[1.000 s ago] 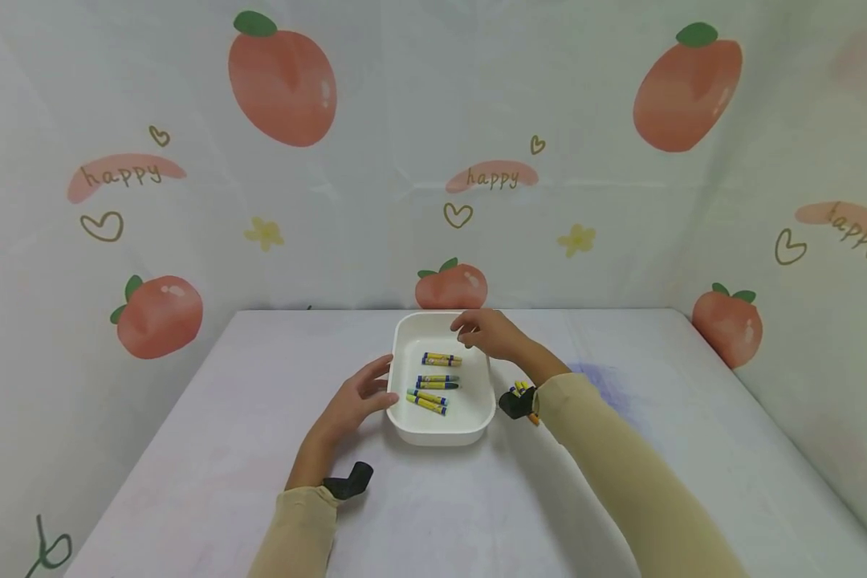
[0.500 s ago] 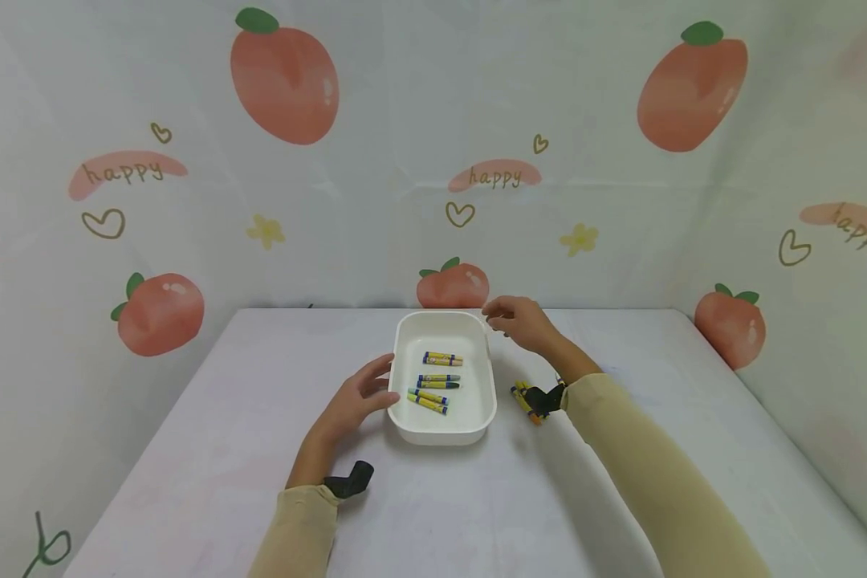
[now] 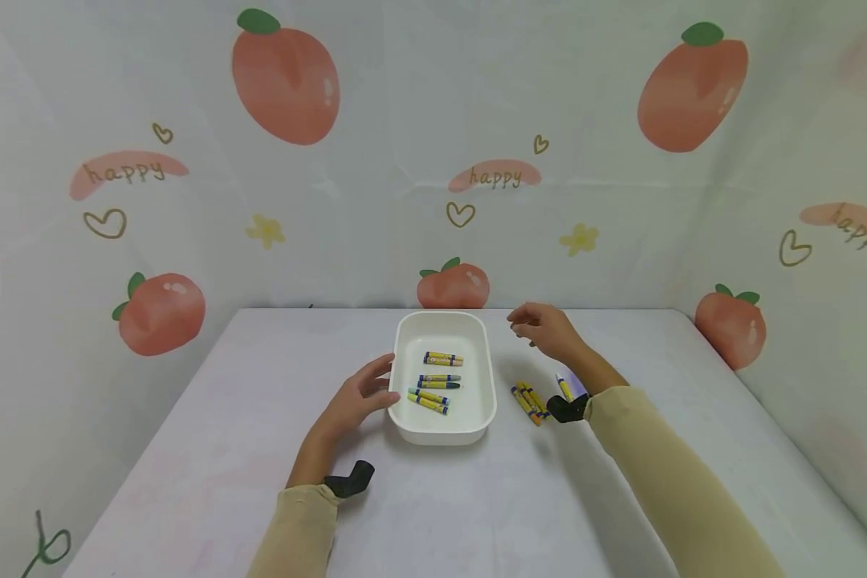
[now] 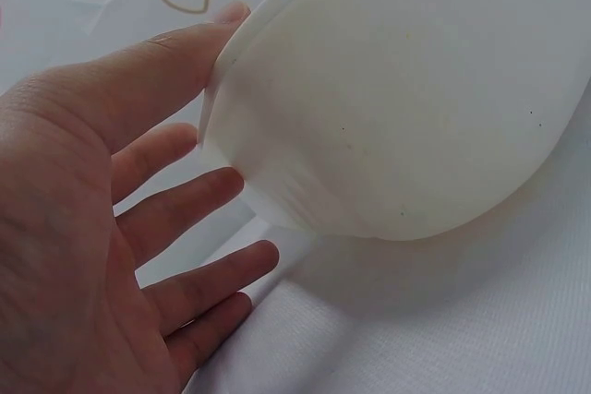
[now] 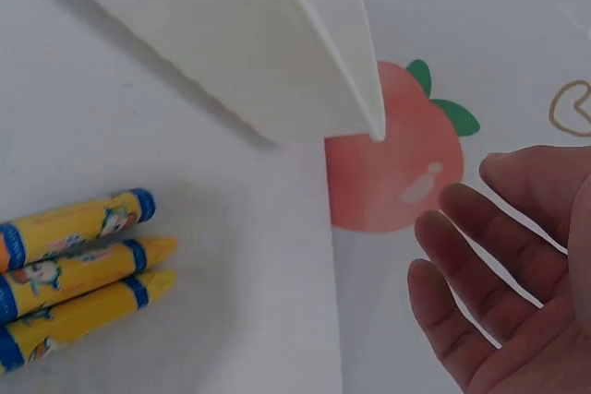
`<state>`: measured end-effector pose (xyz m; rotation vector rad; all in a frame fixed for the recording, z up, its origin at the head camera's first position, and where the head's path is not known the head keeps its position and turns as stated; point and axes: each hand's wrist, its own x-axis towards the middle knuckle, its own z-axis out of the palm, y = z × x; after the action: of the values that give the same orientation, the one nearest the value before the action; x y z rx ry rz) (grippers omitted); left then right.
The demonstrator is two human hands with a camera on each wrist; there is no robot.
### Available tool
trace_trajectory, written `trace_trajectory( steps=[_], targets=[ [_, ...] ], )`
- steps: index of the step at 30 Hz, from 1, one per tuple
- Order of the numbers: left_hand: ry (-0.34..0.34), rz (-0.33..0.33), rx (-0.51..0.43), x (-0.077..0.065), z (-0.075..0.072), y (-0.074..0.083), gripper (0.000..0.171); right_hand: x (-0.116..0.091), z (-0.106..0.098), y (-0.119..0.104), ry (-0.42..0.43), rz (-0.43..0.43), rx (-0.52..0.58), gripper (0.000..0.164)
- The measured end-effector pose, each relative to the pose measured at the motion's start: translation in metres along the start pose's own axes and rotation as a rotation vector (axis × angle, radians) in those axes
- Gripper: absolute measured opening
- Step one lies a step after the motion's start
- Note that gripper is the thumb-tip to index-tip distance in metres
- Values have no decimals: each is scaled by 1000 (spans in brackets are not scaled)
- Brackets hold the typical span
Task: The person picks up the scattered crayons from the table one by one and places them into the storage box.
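Note:
A white plastic tray (image 3: 441,437) stands at the middle of the table in the head view. Several yellow-wrapped crayons lie in it in pairs: a peach-toned pair (image 3: 443,359) at the back, a grey and black pair (image 3: 439,381), and a green pair (image 3: 428,400) in front. My left hand (image 3: 357,397) holds the tray's left side, thumb over the rim and fingers spread by the outer wall (image 4: 369,117). Off the tray's back right corner my right hand (image 3: 549,331) hovers with nothing in its loosely bent fingers (image 5: 452,311).
Right of the tray, orange and yellow crayons (image 3: 530,403) lie side by side on the table (image 3: 260,449). A purple-tipped crayon (image 3: 565,388) lies apart, partly behind the right wrist's black camera mount (image 3: 567,409). A fruit-print curtain (image 3: 376,160) hangs behind.
My right hand has moved right, from above the tray's back right part to outside it, uncovering the crayons on the table. The left hand, tray and crayons stay put.

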<state>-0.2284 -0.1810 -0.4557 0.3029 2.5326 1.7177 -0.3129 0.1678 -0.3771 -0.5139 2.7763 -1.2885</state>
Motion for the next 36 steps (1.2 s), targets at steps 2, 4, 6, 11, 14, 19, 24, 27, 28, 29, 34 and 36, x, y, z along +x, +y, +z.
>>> trace_trajectory(
  steps=[2, 4, 6, 11, 14, 19, 24, 27, 28, 29, 34, 36],
  targets=[
    [-3, -2, 0, 0, 0, 0, 72, -3, -1, 5, 6, 8, -24, 23],
    [-2, -3, 6, 1, 1, 0, 73, -6, -3, 10, 14, 20, -41, 24],
    [-1, -4, 8, 1, 1, 1, 73, -9, -3, 14, 20, 35, -60, 24],
    [-2, 0, 3, 0, 0, 1, 73, -17, -4, 26, 21, 64, -70, 25],
    [-6, 5, 4, 0, 0, 1, 72, -21, -4, 34, 11, 80, -71, 26],
    [-11, 7, 1, 0, 0, 1, 71, -27, -5, 46, 2, 142, -99, 27],
    [-10, -4, 3, -1, 0, 1, 71, -31, -6, 57, 17, 179, -146, 27],
    [-9, -4, 1, -1, 0, 1, 72, -34, -6, 62, 25, 183, -163, 25],
    [-8, -5, 0, 0, 0, 1, 72, -35, -6, 63, 24, 186, -168, 25],
    [-7, -6, -1, 0, 0, 0, 72, -35, -6, 64, 22, 191, -172, 25],
    [-4, -6, -1, 0, 0, 0, 71, -38, -6, 69, -7, 224, -204, 24],
    [-5, -6, 2, 0, 1, 0, 71, -39, -7, 71, -26, 227, -220, 24]
  ],
)
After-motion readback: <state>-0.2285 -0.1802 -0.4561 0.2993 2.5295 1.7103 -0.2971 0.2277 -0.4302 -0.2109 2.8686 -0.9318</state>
